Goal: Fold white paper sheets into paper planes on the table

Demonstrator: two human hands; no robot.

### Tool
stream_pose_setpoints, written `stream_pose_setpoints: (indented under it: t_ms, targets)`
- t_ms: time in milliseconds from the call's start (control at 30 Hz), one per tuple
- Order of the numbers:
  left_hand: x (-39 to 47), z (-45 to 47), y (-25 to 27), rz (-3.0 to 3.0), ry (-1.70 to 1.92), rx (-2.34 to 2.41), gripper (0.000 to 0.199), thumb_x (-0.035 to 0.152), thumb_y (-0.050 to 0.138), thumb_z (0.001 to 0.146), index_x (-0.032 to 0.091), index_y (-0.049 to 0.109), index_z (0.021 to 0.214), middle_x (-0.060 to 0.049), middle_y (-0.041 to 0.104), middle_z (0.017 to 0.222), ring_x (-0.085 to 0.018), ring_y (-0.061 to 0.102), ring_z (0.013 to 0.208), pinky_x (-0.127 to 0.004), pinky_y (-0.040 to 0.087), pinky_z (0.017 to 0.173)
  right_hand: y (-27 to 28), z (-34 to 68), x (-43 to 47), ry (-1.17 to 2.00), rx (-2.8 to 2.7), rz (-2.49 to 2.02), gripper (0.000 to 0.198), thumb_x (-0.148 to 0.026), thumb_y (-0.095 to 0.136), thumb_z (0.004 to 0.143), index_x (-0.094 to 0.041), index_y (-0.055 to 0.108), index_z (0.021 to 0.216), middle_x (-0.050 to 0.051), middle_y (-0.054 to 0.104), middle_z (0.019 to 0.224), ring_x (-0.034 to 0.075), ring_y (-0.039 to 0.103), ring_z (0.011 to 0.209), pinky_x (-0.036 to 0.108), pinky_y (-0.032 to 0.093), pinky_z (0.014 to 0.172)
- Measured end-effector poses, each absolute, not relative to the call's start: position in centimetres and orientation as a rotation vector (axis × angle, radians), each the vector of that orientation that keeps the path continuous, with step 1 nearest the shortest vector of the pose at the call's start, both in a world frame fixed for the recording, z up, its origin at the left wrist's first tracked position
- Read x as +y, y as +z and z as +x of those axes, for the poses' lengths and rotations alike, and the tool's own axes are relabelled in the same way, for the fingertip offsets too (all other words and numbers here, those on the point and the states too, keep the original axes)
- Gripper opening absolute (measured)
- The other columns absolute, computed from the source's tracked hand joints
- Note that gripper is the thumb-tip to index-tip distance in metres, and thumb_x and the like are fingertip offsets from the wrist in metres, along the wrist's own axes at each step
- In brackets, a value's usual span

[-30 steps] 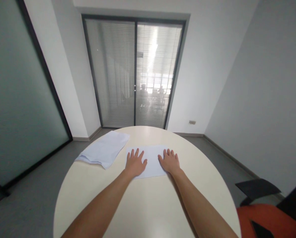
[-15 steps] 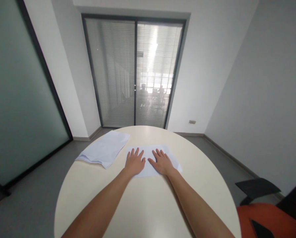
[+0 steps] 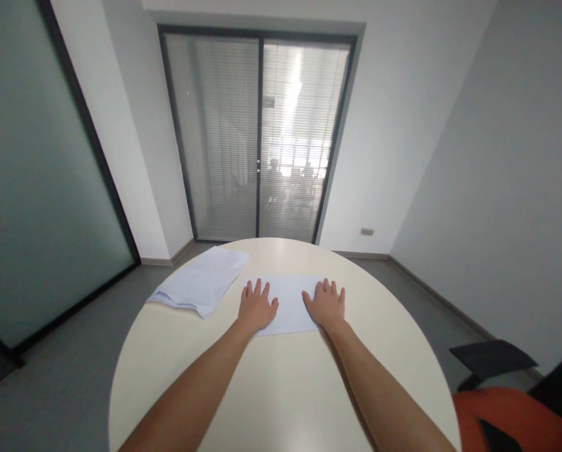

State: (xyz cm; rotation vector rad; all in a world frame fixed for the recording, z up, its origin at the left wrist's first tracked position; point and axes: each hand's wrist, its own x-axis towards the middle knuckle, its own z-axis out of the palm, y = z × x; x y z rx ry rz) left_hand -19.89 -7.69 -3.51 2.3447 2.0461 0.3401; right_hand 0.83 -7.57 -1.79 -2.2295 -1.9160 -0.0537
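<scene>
A white rectangular sheet point(image 3: 290, 307) lies flat on the round table, and I cannot tell whether it is cloth or paper. On its left end rests my left hand point(image 3: 256, 307), palm down with the fingers spread. My right hand point(image 3: 327, 304) lies flat over the sheet's right end, its fingers apart and its thumb pointing inward. Bare sheet shows between the two hands. Further left, near the table's far left edge, is a larger stack of white sheets point(image 3: 201, 279) with a wavy near edge; neither hand touches it.
The round cream table point(image 3: 281, 383) spreads beneath both forearms. An orange and black chair point(image 3: 511, 408) stands close by on the right. Beyond the table are a glazed door with blinds point(image 3: 257, 138) and white walls; a frosted glass panel point(image 3: 41, 176) stands to the left.
My right hand has slid right, from the middle of the sheet to its right end, and the sheet's right edge now lies straighter. My left hand stays at the left end.
</scene>
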Motion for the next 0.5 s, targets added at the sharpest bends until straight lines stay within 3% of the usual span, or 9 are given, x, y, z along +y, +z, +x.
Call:
stream_pose_setpoints:
  t_ms: [100, 200, 500]
  targets:
    - [-7.8, -19.8, -3.5, 2.329, 0.369, 2.083, 0.067, 0.054, 0.031, 0.095, 0.018, 0.037, 0.151, -0.012, 0.029, 0.160, -0.040, 0.021, 0.147, -0.053, 0.019, 0.118, -1.2, -1.1, -8.2, -0.095, -2.055, -1.973, 0.063, -0.049, 0.029, 0.099, -0.014, 0.040, 0.150, 0.011, 0.026, 0.161, 0.028, 0.019, 0.149, 0.045, 0.009, 0.119]
    - [-7.8, -19.8, -3.5, 2.313, 0.375, 2.088, 0.067, 0.054, 0.031, 0.095, 0.017, 0.037, 0.151, -0.013, 0.029, 0.160, -0.041, 0.020, 0.147, -0.053, 0.018, 0.118, -1.2, -2.9, -8.8, 0.059, -2.140, -1.890, 0.064, -0.056, 0.026, 0.099, -0.021, 0.037, 0.151, 0.008, 0.027, 0.161, 0.026, 0.024, 0.147, 0.045, 0.017, 0.117]
    - [-7.9, -19.7, -3.4, 2.297, 0.359, 2.080, 0.068, 0.056, 0.031, 0.095, 0.017, 0.037, 0.150, -0.013, 0.028, 0.160, -0.039, 0.019, 0.148, -0.051, 0.019, 0.118, -2.3, -1.0, -7.4, 0.295, -2.088, -2.096, 0.077, -0.066, 0.025, 0.095, -0.019, 0.024, 0.157, 0.007, 0.015, 0.164, 0.030, 0.010, 0.151, 0.048, 0.009, 0.120]
